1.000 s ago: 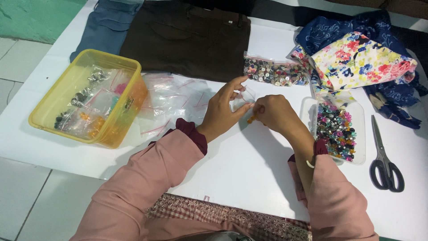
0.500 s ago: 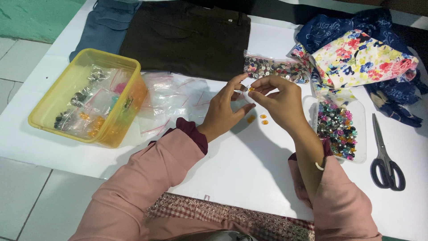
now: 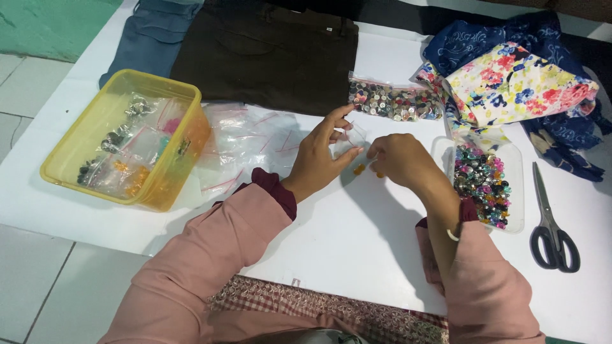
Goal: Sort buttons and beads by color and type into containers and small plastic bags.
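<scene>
- Clear plastic, a small bag [image 3: 352,137], sits pinched in our left hand [image 3: 322,156], whose grip is closed on it with thumb and fingers, just above the white tabletop [image 3: 344,236].
- Our right hand [image 3: 398,159] is curled close beside the bag, fingertips drawn together; whether they pinch anything we cannot tell.
- Two small orange beads [image 3: 360,169] lie on the tabletop between and just under both hands.
- Near the right hand stands a clear tray of coloured buttons [image 3: 482,181], with black-handled scissors [image 3: 551,223] further right.
- Beyond the hands lie a bag of mixed buttons [image 3: 392,102], a floral cloth [image 3: 516,83] and a dark brown garment [image 3: 268,54].
- Left of us are loose empty plastic bags [image 3: 245,143] and a yellow tub [image 3: 124,137] holding bagged bits.
</scene>
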